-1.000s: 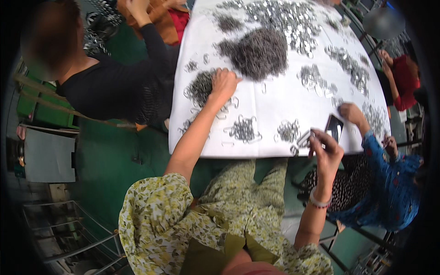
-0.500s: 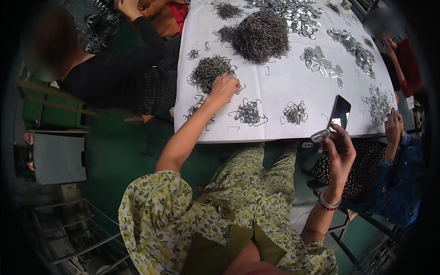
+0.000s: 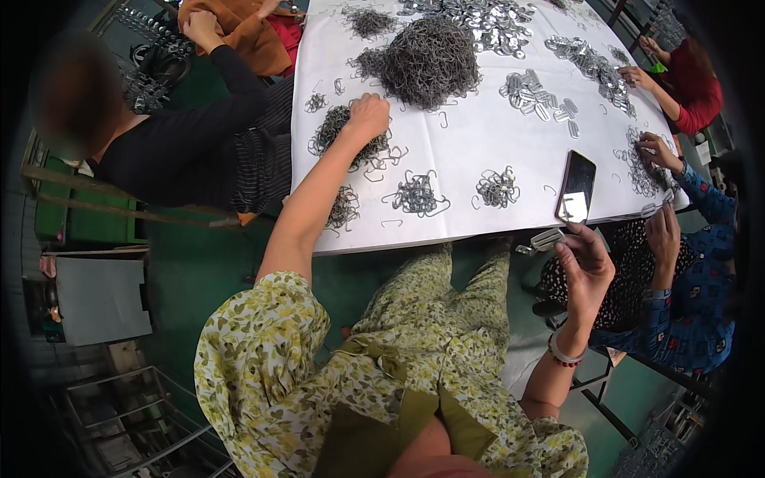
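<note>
Grey wire hooks (image 3: 351, 135), tangled pile, under left hand (image 3: 368, 116).

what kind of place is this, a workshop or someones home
Most likely a small workshop for hand assembly or sorting. A white-covered table carries a big heap of wire hooks and flat metal clips, and several people sit around it; the left hand rests on a smaller hook pile.

one phone (image 3: 576, 187), one table (image 3: 478, 135), four people
</note>
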Tool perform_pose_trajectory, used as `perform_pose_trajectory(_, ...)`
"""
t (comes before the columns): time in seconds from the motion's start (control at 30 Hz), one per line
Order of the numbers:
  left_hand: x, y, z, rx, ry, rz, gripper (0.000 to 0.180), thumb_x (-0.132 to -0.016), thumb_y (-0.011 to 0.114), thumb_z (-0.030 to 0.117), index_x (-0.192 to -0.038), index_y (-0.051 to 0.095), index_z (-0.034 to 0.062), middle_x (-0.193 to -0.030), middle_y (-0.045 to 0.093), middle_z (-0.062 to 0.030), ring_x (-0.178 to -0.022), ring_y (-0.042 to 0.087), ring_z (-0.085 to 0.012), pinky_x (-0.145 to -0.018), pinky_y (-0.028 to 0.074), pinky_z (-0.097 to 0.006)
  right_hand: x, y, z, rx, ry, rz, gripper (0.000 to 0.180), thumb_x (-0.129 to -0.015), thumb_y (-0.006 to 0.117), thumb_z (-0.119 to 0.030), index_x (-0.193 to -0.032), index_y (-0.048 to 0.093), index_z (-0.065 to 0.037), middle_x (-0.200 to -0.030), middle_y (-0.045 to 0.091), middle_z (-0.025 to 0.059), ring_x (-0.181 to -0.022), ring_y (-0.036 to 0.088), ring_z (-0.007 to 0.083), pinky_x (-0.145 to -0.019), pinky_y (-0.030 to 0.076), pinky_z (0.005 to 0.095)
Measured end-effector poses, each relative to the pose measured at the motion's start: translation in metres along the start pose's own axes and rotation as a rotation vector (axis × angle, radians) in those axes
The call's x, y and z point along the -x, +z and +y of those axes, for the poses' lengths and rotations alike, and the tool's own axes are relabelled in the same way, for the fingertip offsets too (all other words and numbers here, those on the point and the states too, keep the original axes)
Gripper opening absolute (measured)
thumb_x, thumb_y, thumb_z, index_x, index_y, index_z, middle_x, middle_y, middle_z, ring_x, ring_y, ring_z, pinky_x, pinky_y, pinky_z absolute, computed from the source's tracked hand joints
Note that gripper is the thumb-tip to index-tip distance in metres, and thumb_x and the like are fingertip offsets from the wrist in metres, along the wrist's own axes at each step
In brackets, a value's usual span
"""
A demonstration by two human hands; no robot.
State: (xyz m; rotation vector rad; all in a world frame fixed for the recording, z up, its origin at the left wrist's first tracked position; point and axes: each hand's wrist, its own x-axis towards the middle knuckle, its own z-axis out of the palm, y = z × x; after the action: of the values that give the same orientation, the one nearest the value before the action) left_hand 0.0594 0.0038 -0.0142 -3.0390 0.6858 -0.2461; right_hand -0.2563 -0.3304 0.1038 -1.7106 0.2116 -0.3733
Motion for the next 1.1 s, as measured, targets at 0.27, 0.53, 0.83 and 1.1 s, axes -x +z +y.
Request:
perform_pose_trajectory(0.27, 0.025, -0.041, -0.017, 0.378, -0.212, 0.027, 0.019, -0.092, 0.049, 0.01, -0.094, 0.055, -0.008, -0.09, 0.061, -0.0321, -0.089, 0.06, -0.0465, -0.079, 0.046, -0.049, 0.006, 0.0, 0.01, -0.013, 0.005, 0.022, 0.02, -0.08, 0.071, 0.006, -0.099, 0.067, 0.004, -0.09, 0.067, 0.0045, -0.082, 0.061, 0.009, -0.074, 0.048, 0.0208)
perform_pose_trajectory(0.53, 0.059, -0.069, 0.052, 1.429, -0.27, -0.19, 0.024, -0.088, 0.06, 0.004, -0.107, 0.063, -0.0107, -0.08, 0.065, -0.0101, -0.066, 0.064, -0.0147, -0.063, 0.056, -0.028, 0.016, 0.01, 0.005, -0.018, 0.042, 0.006, 0.021, -0.08, 0.069, 0.007, -0.101, 0.066, 0.004, -0.09, 0.067, 0.0031, -0.081, 0.061, 0.0079, -0.074, 0.047, 0.0197)
perform_pose_trajectory(0.83, 0.118, -0.132, 0.207, 1.821, 0.023, -0.552, 0.016, -0.088, 0.068, 0.011, -0.092, 0.065, -0.0035, -0.089, 0.065, -0.0049, -0.085, 0.06, -0.0119, -0.079, 0.049, -0.025, 0.018, 0.023, 0.024, 0.069, 0.141, 0.073, 0.017, -0.081, 0.071, -0.002, -0.097, 0.069, 0.002, -0.083, 0.069, 0.0033, -0.073, 0.06, 0.0063, -0.066, 0.049, 0.022)
perform_pose_trajectory(1.1, 0.121, -0.117, 0.232, 1.345, 0.215, -0.126, 0.014, -0.084, 0.071, 0.012, -0.092, 0.066, 0.0016, -0.096, 0.063, -0.0071, -0.095, 0.059, -0.0172, -0.085, 0.047, -0.031, 0.022, 0.03, 0.028, 0.17, -0.043, 0.137, 0.017, -0.08, 0.07, 0.001, -0.097, 0.069, 0.001, -0.085, 0.069, 0.0054, -0.074, 0.063, 0.0093, -0.068, 0.051, 0.0248)
